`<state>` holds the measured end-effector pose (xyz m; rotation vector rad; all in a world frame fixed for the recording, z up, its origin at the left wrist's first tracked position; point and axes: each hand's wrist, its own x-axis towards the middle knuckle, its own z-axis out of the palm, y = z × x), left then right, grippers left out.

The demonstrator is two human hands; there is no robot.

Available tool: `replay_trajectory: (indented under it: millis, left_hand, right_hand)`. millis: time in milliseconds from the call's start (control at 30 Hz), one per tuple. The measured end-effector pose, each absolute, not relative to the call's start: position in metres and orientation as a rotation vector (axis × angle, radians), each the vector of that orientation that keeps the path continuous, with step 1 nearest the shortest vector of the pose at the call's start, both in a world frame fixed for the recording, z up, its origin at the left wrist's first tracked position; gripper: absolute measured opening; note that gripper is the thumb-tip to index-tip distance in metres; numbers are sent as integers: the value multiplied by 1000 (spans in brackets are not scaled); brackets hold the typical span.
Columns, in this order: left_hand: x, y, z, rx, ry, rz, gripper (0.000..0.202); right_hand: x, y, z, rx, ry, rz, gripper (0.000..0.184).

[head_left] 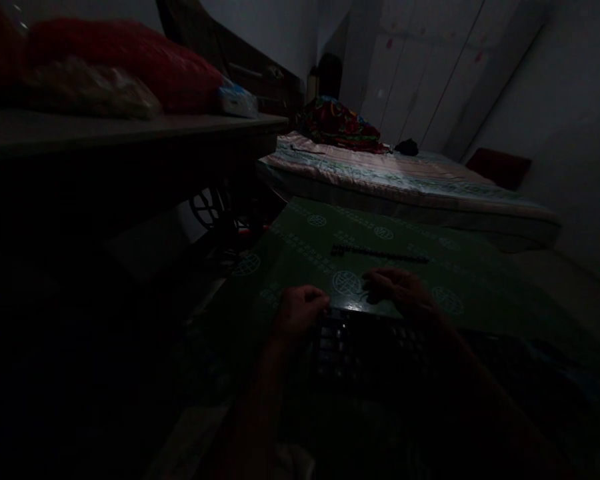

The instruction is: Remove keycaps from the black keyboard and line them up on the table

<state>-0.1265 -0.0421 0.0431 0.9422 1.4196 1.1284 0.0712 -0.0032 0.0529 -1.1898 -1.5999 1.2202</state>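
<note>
The room is very dim. A dark keyboard point(350, 347) lies in front of me on a green sheet point(330, 240) printed with pale globe marks. My left hand point(297, 312) rests at the keyboard's upper left corner with its fingers curled; what they hold, if anything, is hidden by the dark. At the keyboard's far edge my right hand point(400, 290) lies palm down, fingers stretched toward the left over the green sheet. A thin dark strip of small parts point(377, 253) lies on the sheet just beyond the hands.
A dark table point(130, 130) on the left carries a red bundle point(130, 60) and a clear plastic bag point(85, 90). A mattress point(405, 180) with a patterned cover lies beyond the green sheet, with crumpled colourful cloth point(340, 123) on it. White wardrobe doors point(430, 73) stand behind.
</note>
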Motion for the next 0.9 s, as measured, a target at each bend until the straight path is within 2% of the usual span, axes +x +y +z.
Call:
replay_trajectory:
  millis: [100,300,600,900]
  left_hand:
    - [-122,-46,45,1243,1471,1038,3]
    - [-116,-44,30,1573,1443,872,12]
    - [-115,-42,26,1848,1462,743,16]
    - [-114,-43,33,2108,1529,365,18]
  right_hand:
    - [75,-29,50,-1168,-1605,1266,31]
    - [64,-32,45,-1115,-1817,1078,17]
    - [51,-26,34,-1114,-2131,848,11]
    - [41,-27,34,-1252,-2340,630,14]
